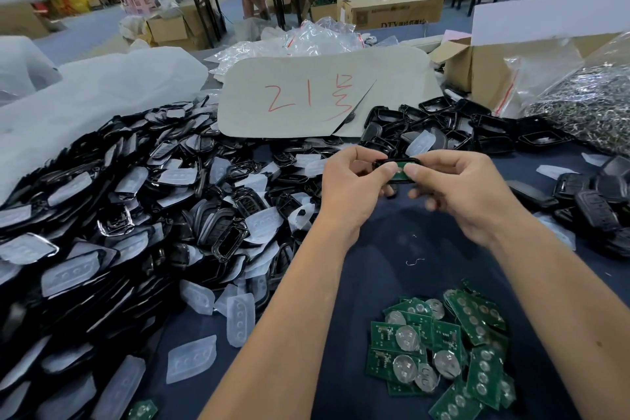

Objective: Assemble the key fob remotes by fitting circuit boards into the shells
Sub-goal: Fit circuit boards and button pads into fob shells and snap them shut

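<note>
Nearest the camera, on the dark blue counter (pixel 381 249), lies a heap of green circuit boards (pixel 443 348), roughly a dozen and a half, overlapping so an exact count cannot be made; several show round silver battery holders. One more green board (pixel 141 409) sits alone at the lower left edge. Just left of the forearms lie about four loose translucent button pads (pixel 240 319), apart from the main heap.

Above the boards, two bare hands meet over the counter. The left hand (pixel 351 184) and the right hand (pixel 467 187) each have fingers curled, and both grips pinch one black shell (pixel 397 164) between thumb and fingertips. One green circuit board (pixel 402 171) shows inside the shell, under the two thumbs; whether it is fully seated cannot be told.

To the left spreads a big pile of black shells (pixel 136 215), far too many to count, mixed with more translucent pads. At the right edge lies a smaller group of about six dark fobs (pixel 593 204).

Farther back, one grey card (pixel 306 92) bearing red handwriting rests on the pile, with more open black shells (pixel 460 126) just to its right. Beyond those stand one open cardboard box (pixel 484 68), one clear bag of small metal parts (pixel 586 102), and crumpled clear bags (pixel 306 37). White foam sheeting (pixel 85 89) covers the far left.
</note>
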Demonstrator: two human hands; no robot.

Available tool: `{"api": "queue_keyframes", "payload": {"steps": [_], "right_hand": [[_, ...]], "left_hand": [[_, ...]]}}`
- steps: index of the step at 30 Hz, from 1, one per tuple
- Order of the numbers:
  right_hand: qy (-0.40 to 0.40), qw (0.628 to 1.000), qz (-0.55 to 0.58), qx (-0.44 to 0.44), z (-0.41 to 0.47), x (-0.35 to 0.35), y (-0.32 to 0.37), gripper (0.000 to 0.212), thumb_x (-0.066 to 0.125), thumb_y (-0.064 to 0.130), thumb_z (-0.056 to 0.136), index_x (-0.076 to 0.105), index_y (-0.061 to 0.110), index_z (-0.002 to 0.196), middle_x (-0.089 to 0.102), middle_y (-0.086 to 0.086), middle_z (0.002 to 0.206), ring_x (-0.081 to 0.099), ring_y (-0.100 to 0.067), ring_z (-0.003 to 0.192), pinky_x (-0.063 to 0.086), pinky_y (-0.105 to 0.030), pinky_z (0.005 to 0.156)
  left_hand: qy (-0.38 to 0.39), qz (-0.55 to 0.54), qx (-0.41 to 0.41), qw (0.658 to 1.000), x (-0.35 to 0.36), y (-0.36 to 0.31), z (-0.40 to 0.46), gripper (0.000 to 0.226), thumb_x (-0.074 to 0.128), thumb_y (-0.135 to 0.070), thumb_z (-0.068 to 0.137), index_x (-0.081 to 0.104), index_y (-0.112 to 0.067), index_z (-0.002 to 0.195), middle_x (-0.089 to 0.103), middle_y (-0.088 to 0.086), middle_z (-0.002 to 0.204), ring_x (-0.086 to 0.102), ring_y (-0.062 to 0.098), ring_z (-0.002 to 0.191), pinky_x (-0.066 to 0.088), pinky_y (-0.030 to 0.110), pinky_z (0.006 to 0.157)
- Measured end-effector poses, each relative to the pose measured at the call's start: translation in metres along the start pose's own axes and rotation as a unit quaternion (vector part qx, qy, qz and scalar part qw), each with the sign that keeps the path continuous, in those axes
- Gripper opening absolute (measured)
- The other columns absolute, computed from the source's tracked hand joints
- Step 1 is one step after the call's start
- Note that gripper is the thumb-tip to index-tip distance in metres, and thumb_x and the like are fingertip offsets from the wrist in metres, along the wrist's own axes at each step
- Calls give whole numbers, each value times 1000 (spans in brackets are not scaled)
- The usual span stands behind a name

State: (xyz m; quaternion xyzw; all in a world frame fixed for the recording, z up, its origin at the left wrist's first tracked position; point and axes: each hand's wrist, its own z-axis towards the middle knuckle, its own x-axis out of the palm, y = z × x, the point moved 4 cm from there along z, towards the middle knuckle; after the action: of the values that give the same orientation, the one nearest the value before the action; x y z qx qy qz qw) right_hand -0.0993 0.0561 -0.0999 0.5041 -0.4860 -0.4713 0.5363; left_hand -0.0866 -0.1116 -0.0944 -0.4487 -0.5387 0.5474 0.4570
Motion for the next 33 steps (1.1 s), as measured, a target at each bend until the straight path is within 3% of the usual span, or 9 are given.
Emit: {"api": "queue_keyframes", "payload": {"steps": [3, 10, 14, 17, 19, 24, 26, 28, 33], "right_hand": [[0, 999, 44, -3, -1, 4, 3, 22, 74, 0, 89, 82, 13, 73, 74, -5, 70, 66, -13, 55, 51, -19, 48], [-60, 996, 16, -69, -5, 33, 12, 4, 75, 2, 92, 73, 5, 91, 74, -8, 68, 66, -16, 51, 54, -23, 50], [-52, 985, -109, -124, -6, 76, 20, 10, 76, 17, 94, 72, 12, 101, 75, -6, 83, 70, -21, 58, 54, -27, 50], [-24, 933, -282, -221, -5, 131, 34, 4, 76, 23, 90, 76, 20, 92, 72, 11, 78, 62, -3, 63, 50, -23, 67], [33, 897, -345, -275, -4, 174, 45, 6, 74, 26, 91, 76, 20, 93, 72, 9, 81, 64, -8, 74, 51, -30, 77], [187, 741, -542, -349, 4, 267, 44, 43, 69, 41, 96, 62, 19, 133, 64, 1, 129, 45, -25, 126, 45, -38, 103], [225, 718, -550, -362, 5, 289, 42, 56, 71, 37, 96, 51, 21, 147, 56, 3, 142, 38, -25, 137, 46, -43, 105], [242, 704, -555, -372, 6, 304, 40, 62, 69, 29, 97, 43, 24, 153, 51, 5, 149, 36, -24, 142, 46, -44, 107], [257, 704, -544, -377, 6, 332, 37, 43, 57, 20, 100, 54, 22, 144, 61, 2, 139, 53, -23, 132, 50, -39, 100]], "left_hand": [[9, -5, 11, 1000, 0, -4, -1, 12, 75, -2, 90, 65, -3, 97, 66, 7, 75, 60, 10, 50, 49, 17, 54], [15, 68, 32, 997, -24, -25, 6, 16, 78, -5, 86, 66, -14, 91, 67, -1, 63, 59, 9, 52, 49, 25, 57], [-89, 136, 62, 985, -84, -49, 16, 16, 79, -12, 83, 67, -21, 85, 75, 0, 72, 69, 12, 57, 58, 30, 63], [-245, 178, 72, 950, -147, -59, 16, 17, 77, -14, 82, 65, -26, 85, 74, 4, 81, 75, 22, 71, 64, 43, 71], [-340, 180, 71, 920, -185, -60, 10, 16, 73, -11, 81, 65, -24, 86, 72, 3, 83, 75, 25, 77, 63, 47, 76], [-542, 130, 85, 826, -242, -64, -16, 17, 64, -9, 78, 67, -20, 90, 64, -8, 82, 68, 11, 78, 59, 26, 72], [-580, 93, 93, 804, -253, -65, -22, 16, 63, -9, 78, 66, -19, 90, 64, -7, 80, 69, 13, 77, 55, 20, 66], [-592, 37, 93, 800, -260, -63, -24, 14, 64, -9, 76, 62, -19, 86, 69, 1, 86, 73, 22, 81, 61, 32, 71], [-593, -55, 81, 799, -266, -57, -25, 13, 64, -9, 70, 62, -16, 80, 73, 13, 90, 75, 32, 79, 63, 44, 71]]}}
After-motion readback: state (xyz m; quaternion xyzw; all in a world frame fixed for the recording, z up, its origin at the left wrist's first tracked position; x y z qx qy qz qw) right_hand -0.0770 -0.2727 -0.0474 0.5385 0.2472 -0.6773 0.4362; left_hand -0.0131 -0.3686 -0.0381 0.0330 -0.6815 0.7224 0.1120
